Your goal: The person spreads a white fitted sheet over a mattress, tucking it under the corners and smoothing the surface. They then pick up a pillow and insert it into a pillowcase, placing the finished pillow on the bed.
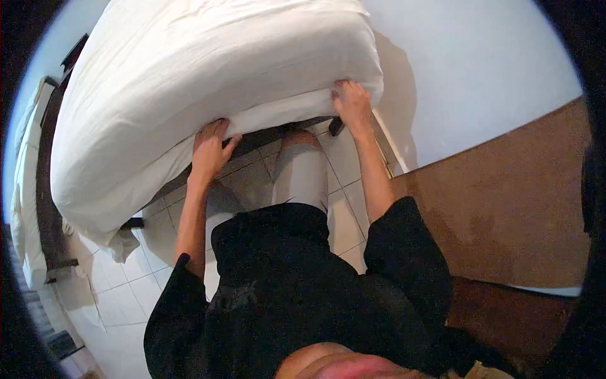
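A white sheet (214, 63) covers a thick mattress in front of me, wrinkled along its near side. My left hand (211, 148) presses its fingers into the fold at the mattress's lower edge, with the thumb stretched apart; its fingertips are partly hidden. Near the right corner, my right hand (353, 107) has its fingers curled onto the sheet's edge, seemingly pinching the cloth. Between the hands, a strip of sheet runs along the dark bed frame (265, 134). At the left corner a loose end of the cloth (121, 245) hangs toward the floor.
A bed leg (336, 127) stands below the right corner, close to a pale wall (480, 69). Brown panelling (505, 196) is at my right. Light tiles (120, 297) cover the floor. Another dark wooden frame with pale cloth (28, 202) is at the far left.
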Demonstrator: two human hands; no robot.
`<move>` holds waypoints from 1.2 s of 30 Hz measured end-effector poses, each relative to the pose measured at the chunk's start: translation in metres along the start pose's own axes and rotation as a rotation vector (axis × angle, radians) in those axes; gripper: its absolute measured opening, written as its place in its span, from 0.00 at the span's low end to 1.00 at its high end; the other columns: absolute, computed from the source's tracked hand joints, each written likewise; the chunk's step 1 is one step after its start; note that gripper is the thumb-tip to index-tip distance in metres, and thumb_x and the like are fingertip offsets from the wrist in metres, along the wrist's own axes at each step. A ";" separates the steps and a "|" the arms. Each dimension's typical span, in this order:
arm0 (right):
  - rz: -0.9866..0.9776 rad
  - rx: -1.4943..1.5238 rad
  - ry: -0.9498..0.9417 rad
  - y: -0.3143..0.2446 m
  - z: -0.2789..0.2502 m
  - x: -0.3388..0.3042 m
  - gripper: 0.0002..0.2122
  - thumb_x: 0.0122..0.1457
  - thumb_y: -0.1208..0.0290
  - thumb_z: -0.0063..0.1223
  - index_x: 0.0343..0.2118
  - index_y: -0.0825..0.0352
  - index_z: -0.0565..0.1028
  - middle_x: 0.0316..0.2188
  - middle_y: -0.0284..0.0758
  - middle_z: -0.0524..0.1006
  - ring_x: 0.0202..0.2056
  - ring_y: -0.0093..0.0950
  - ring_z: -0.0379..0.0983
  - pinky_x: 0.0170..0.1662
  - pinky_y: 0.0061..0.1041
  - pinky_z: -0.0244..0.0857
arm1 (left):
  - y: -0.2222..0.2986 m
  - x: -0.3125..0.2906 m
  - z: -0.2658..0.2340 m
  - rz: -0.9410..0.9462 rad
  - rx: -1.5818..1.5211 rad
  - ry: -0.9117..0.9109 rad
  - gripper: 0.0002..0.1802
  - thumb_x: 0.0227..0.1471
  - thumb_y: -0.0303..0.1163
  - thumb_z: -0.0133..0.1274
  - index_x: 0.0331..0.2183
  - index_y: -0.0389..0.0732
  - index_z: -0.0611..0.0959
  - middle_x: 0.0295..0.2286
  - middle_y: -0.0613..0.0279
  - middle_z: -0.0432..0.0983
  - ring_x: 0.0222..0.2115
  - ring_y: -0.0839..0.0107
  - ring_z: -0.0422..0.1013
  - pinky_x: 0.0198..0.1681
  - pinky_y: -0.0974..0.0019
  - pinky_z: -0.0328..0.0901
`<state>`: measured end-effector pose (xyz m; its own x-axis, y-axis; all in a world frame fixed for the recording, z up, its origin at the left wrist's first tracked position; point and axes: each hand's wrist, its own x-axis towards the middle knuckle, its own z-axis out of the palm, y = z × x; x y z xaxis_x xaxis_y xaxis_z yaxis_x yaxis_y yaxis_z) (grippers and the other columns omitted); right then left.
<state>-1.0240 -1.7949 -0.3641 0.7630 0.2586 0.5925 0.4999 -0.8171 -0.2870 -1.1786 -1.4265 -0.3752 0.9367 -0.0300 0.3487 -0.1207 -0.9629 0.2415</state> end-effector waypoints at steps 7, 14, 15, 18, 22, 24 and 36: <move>-0.497 0.180 -0.159 -0.102 0.036 -0.041 0.21 0.43 0.75 0.64 0.45 0.62 0.78 0.46 0.36 0.79 0.49 0.38 0.74 0.56 0.44 0.65 | 0.008 -0.062 0.007 0.183 -0.217 0.094 0.06 0.54 0.29 0.59 0.35 0.38 0.81 0.32 0.53 0.79 0.37 0.51 0.76 0.42 0.51 0.70; -0.482 0.191 -0.226 -0.048 0.039 -0.074 0.20 0.37 0.75 0.64 0.39 0.63 0.79 0.41 0.36 0.79 0.46 0.39 0.74 0.53 0.42 0.66 | -0.089 -0.175 0.014 -0.724 -0.242 0.616 0.22 0.53 0.45 0.66 0.38 0.38 0.78 0.33 0.57 0.75 0.36 0.62 0.73 0.36 0.57 0.68; -0.443 0.247 -0.072 -0.035 0.038 -0.079 0.17 0.41 0.73 0.64 0.39 0.63 0.79 0.40 0.35 0.79 0.46 0.38 0.74 0.53 0.39 0.66 | -0.117 -0.184 0.011 -1.033 -0.249 0.824 0.25 0.54 0.48 0.65 0.41 0.38 0.78 0.36 0.57 0.75 0.38 0.62 0.72 0.37 0.57 0.67; 0.171 0.596 0.253 0.001 0.050 -0.088 0.17 0.52 0.64 0.67 0.44 0.63 0.78 0.43 0.34 0.79 0.47 0.35 0.74 0.51 0.37 0.67 | -0.209 -0.212 -0.021 -1.570 -1.136 1.191 0.37 0.55 0.58 0.61 0.51 0.37 0.74 0.46 0.55 0.73 0.46 0.57 0.71 0.51 0.52 0.67; 1.285 1.462 0.287 0.062 0.083 -0.064 0.31 0.59 0.55 0.64 0.60 0.66 0.67 0.56 0.40 0.72 0.54 0.39 0.69 0.54 0.45 0.69 | -0.275 -0.244 -0.053 -0.988 -1.688 1.306 0.40 0.62 0.63 0.49 0.61 0.40 0.68 0.58 0.57 0.68 0.56 0.54 0.67 0.61 0.45 0.63; 1.253 1.579 0.217 0.085 0.089 -0.048 0.34 0.62 0.54 0.61 0.64 0.69 0.62 0.61 0.43 0.69 0.59 0.43 0.66 0.56 0.49 0.68 | -0.281 -0.254 -0.057 -0.896 -1.612 1.223 0.41 0.65 0.64 0.42 0.64 0.42 0.65 0.62 0.58 0.65 0.60 0.54 0.64 0.63 0.44 0.62; 0.597 0.840 0.330 0.192 0.077 -0.030 0.29 0.66 0.57 0.55 0.63 0.72 0.66 0.60 0.45 0.71 0.59 0.44 0.69 0.63 0.48 0.65 | -0.277 -0.287 -0.084 -0.749 -1.815 1.590 0.42 0.61 0.56 0.50 0.67 0.41 0.63 0.64 0.55 0.62 0.64 0.51 0.59 0.68 0.45 0.55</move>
<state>-0.9194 -1.9203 -0.4948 0.8912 -0.3184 0.3231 0.3009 -0.1182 -0.9463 -1.4421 -1.1290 -0.4661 0.2409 0.9456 -0.2186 -0.8450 0.3151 0.4320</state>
